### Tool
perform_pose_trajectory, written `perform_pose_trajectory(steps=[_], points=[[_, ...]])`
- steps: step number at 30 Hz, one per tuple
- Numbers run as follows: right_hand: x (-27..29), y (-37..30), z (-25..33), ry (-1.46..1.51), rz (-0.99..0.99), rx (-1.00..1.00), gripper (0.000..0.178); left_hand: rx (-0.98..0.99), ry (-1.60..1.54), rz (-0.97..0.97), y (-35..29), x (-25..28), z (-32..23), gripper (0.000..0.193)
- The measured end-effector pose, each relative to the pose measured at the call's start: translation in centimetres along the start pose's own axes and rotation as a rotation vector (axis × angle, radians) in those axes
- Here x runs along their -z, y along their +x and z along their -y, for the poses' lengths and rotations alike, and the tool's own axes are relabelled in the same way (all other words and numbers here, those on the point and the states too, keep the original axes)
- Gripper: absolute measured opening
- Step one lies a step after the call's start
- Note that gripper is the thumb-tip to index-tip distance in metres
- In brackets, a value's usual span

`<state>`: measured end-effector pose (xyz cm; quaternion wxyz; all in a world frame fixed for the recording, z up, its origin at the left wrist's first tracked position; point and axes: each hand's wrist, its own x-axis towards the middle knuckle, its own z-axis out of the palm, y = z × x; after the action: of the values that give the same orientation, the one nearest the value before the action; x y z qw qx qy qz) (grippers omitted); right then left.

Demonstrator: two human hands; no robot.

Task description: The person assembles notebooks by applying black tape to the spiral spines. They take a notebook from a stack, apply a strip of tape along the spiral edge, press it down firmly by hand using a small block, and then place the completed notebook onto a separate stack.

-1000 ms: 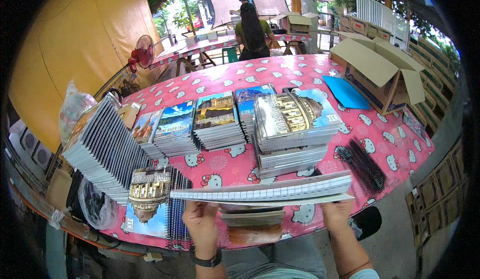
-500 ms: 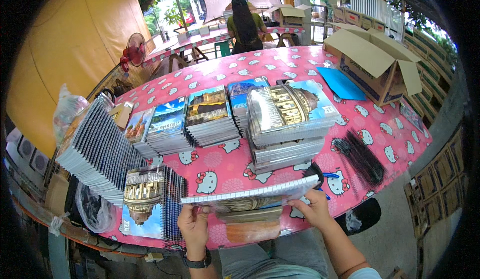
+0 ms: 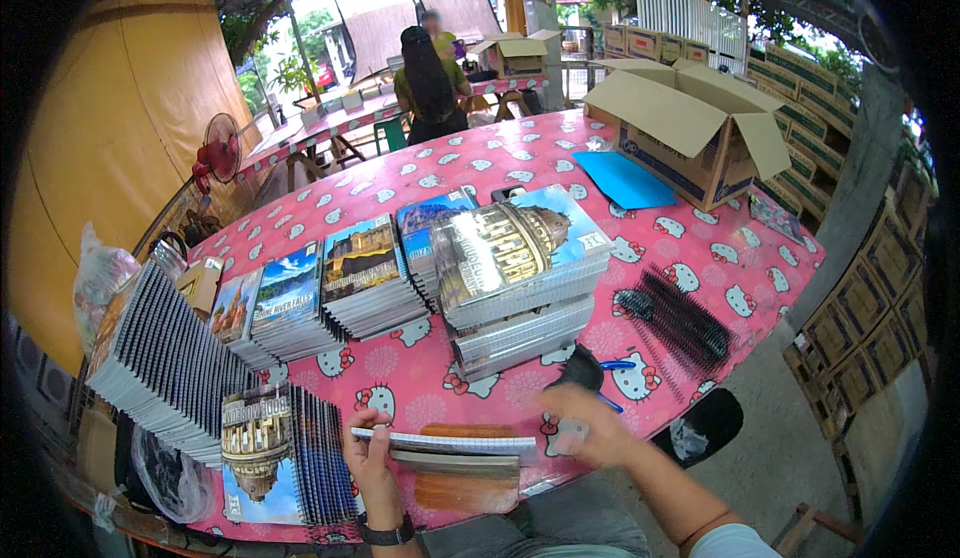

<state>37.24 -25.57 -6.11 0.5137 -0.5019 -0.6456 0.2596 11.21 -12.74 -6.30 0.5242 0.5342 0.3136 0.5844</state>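
Think of the view as a clock. At nine, a see-through bag (image 3: 103, 278) sits at the edge of the pink table (image 3: 540, 153). The yellow sheet (image 3: 130, 158) hangs near ten. A tall stack of spiral books (image 3: 165, 368), with a slanting row of black coils, stands at half past eight. The red fan (image 3: 218, 153) is at ten. At half past seven, a shorter pile (image 3: 258, 453) has a domed building on its top cover. A row of four small piles (image 3: 345, 263) runs from nine up to half past ten.

The left hand (image 3: 375, 468) is at seven. It is closed on the left end of a notebook (image 3: 455, 444), with the thumb on the near side. The notebook is at six, seen edge-on, so it looks like a long white strip. A person (image 3: 430, 88) with a dark cap is between eleven and twelve. A flat brown and orange stack (image 3: 465, 488) shows below the notebook at six. A big shiny stack (image 3: 525, 258) fills the middle.

The right hand (image 3: 580, 423) is at five, near the notebook's right end. It is blurry, so I can't tell how wide its fingers are, or if they hold anything. Just above it are a black thing (image 3: 578, 368) and a blue handle (image 3: 617, 365). A blue sheet (image 3: 625, 180) lies at two, beside an open box (image 3: 690, 128). Black coils (image 3: 685, 318) lie at half past three.
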Motion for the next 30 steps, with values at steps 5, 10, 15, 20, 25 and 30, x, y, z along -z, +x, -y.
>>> perform_pose_trajectory(steps=[5,10,15,20,25,30], points=[[10.9,-0.1,-7.4,-0.843,-0.634,-0.441,0.022,0.093,-0.040,-0.028,0.0,-0.8,-0.5,0.027],[11.3,-1.0,-9.6,-0.989,-0.519,-0.658,0.019,0.032,0.055,-0.142,0.0,-1.8,-2.4,0.045],[10.7,-0.3,-6.9,-0.699,-0.658,-0.408,0.023,-0.492,0.791,0.004,-4.0,-5.7,-4.7,0.074],[7.3,1.7,3.0,-0.444,-0.443,-0.326,0.026,-0.423,1.074,0.405,-5.4,-10.2,-4.4,0.057],[4.0,-0.3,7.3,-0.048,-0.055,-0.295,0.030,-0.480,1.095,0.408,-5.4,-11.0,-3.1,0.030],[2.4,-0.8,6.8,-0.133,0.076,-0.272,0.025,-0.478,0.995,0.474,-5.1,-10.8,-4.3,0.031]])
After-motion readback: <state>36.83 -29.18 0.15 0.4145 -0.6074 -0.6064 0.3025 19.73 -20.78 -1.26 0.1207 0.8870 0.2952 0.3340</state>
